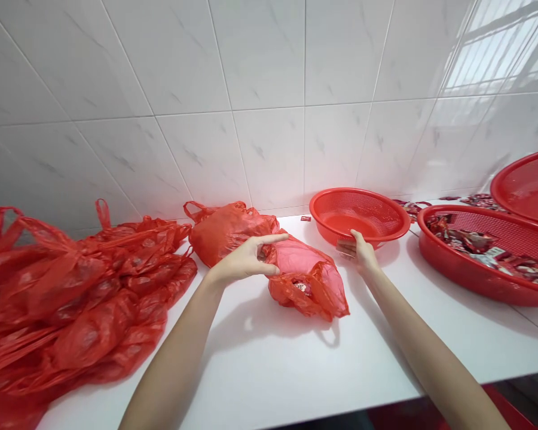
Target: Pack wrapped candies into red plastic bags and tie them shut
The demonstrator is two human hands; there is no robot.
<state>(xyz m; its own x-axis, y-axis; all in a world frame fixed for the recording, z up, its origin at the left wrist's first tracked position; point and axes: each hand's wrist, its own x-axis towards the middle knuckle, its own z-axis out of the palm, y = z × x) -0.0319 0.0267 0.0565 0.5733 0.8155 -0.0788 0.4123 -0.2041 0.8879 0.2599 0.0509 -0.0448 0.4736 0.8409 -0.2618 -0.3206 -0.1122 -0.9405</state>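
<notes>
My left hand [250, 261] reaches in from the left, thumb and index finger spread apart. Its fingertips are at the near side of a thin red plastic bag [316, 263], and the lower fingers are partly hidden. A small dark red packet with white print [303, 288] shows through the bag's crumpled end. To the right of the bag is my right hand [363, 251], thumb up and fingers stretched out, slightly blurred, with nothing seen in it. Just behind that hand stands a round red plastic basket [361, 203] with perforated walls; no packets show inside.
A filled red bag [228, 230] rests against the tiled wall [269, 149]. Many filled red bags [85, 304] are heaped at left. At right, a large red basket [479, 278] holds small packets, with another red basket [526, 185] behind. The white table's [251, 370] front edge runs below.
</notes>
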